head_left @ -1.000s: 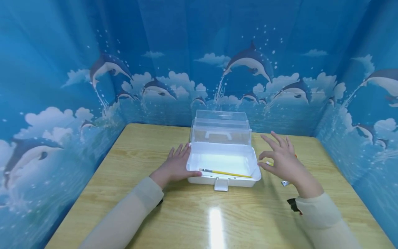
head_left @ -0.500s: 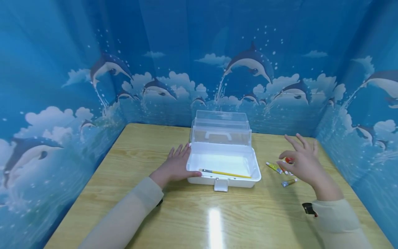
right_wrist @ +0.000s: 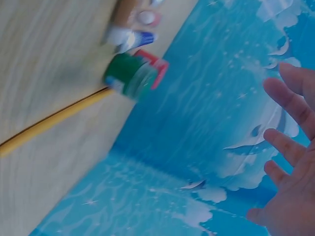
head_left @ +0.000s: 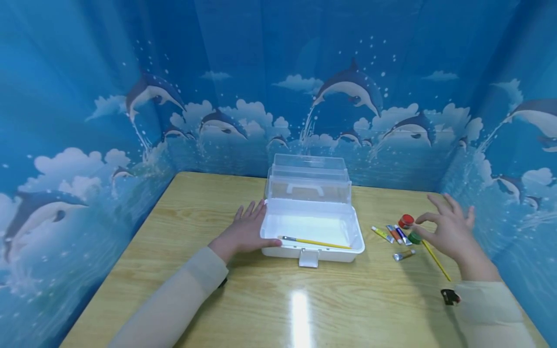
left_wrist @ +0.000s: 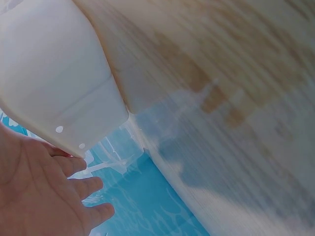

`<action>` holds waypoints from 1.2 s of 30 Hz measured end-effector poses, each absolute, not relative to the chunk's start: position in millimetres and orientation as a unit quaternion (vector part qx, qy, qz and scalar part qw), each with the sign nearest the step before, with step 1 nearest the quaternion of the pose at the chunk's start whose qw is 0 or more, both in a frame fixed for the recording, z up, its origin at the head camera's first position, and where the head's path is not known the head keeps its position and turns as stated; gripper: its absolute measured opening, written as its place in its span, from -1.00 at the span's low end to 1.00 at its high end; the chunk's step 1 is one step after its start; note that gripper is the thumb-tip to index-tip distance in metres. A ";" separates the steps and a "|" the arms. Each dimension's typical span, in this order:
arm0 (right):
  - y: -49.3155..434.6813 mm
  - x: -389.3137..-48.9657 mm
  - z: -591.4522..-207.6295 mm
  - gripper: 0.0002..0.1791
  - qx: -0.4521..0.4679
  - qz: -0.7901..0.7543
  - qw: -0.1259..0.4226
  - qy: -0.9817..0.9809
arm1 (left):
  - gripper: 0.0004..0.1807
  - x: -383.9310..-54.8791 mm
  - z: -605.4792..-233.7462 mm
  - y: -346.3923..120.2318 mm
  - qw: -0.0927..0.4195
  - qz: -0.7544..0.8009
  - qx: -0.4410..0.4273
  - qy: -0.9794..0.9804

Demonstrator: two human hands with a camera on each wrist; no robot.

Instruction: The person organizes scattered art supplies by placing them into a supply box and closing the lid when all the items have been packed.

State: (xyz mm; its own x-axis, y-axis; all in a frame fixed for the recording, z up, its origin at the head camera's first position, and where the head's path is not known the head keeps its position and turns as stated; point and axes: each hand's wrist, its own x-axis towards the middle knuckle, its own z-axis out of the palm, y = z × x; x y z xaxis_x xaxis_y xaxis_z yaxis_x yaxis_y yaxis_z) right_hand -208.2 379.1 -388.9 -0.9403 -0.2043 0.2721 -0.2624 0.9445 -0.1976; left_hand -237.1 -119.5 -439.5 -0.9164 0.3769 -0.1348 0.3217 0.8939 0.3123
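Note:
My left hand point(head_left: 245, 234) rests at the left side of a white plastic box point(head_left: 335, 254), its thumb over the front left rim. In the left wrist view its fingers stretch out along the box wall. A yellow paintbrush point(head_left: 324, 242) lies inside the box along the front. My right hand point(head_left: 452, 237) hovers at the right of the table, fingers spread, holding nothing. Nearest to it are a green paint jar point(head_left: 415, 237) and a second yellow paintbrush point(head_left: 437, 261), whose upper end reaches the jar. A red paint jar point(head_left: 406, 221) sits just behind.
Several paint tubes lie left of the jars, among them a yellow tube point(head_left: 382, 234) and a brown tube point(head_left: 404, 255). The box's clear lid point(head_left: 306, 188) stands raised at the back. Dolphin-print curtains point(head_left: 278, 87) surround the wooden table point(head_left: 209, 193).
My right hand has moved from beside the box to the right, uncovering the jars, tubes and second paintbrush. My left hand and the box have stayed put.

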 end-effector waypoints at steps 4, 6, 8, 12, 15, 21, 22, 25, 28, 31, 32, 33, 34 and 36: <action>390.7 -210.0 -395.4 -0.80 0.110 0.112 0.112 -0.981 | 0.39 -237.9 -440.8 -119.6 0.097 0.140 0.180 0.969; 396.1 -210.8 -398.5 -0.79 0.107 0.109 0.104 -0.983 | 0.39 -238.0 -441.1 -119.5 0.098 0.139 0.180 0.969; 401.7 -211.7 -401.5 -0.78 0.105 0.109 0.095 -0.984 | 0.39 -238.0 -441.6 -119.8 0.097 0.139 0.181 0.969; 412.6 -212.6 -406.7 -0.77 0.099 0.107 0.072 -0.987 | 0.38 -238.0 -441.6 -119.9 0.096 0.140 0.180 0.969; 418.8 -212.2 -409.5 -0.77 0.088 0.104 0.052 -0.989 | 0.37 -237.7 -441.0 -119.6 0.095 0.138 0.181 0.969; 428.0 -213.3 -417.5 -0.74 0.065 0.093 0.020 -0.993 | 0.35 -236.9 -439.0 -119.4 0.096 0.140 0.181 0.969; 429.1 -214.0 -419.3 -0.74 0.061 0.091 0.016 -0.994 | 0.35 -236.8 -438.6 -119.4 0.096 0.140 0.181 0.969; 431.7 -215.9 -424.4 -0.76 0.049 0.088 0.005 -0.995 | 0.35 -236.6 -437.8 -119.2 0.095 0.139 0.182 0.969; 433.7 -217.6 -429.2 -0.78 0.039 0.084 -0.009 -0.996 | 0.36 -236.8 -438.4 -119.1 0.096 0.135 0.182 0.969; 435.1 -219.3 -433.1 -0.76 0.034 0.077 -0.024 -0.996 | 0.37 -237.4 -440.1 -119.0 0.097 0.133 0.180 0.970; 435.5 -219.7 -434.1 -0.74 0.033 0.075 -0.028 -0.996 | 0.38 -237.6 -440.7 -119.0 0.097 0.133 0.180 0.970; 435.8 -220.2 -435.0 -0.72 0.032 0.073 -0.032 -0.996 | 0.38 -237.7 -441.2 -119.1 0.097 0.132 0.179 0.970; 436.1 -220.9 -435.9 -0.71 0.032 0.072 -0.035 -0.996 | 0.38 -237.9 -441.4 -119.2 0.096 0.131 0.179 0.970; 437.1 -222.6 -437.9 -0.70 0.033 0.067 -0.040 -0.996 | 0.38 -237.9 -441.6 -119.5 0.096 0.130 0.179 0.970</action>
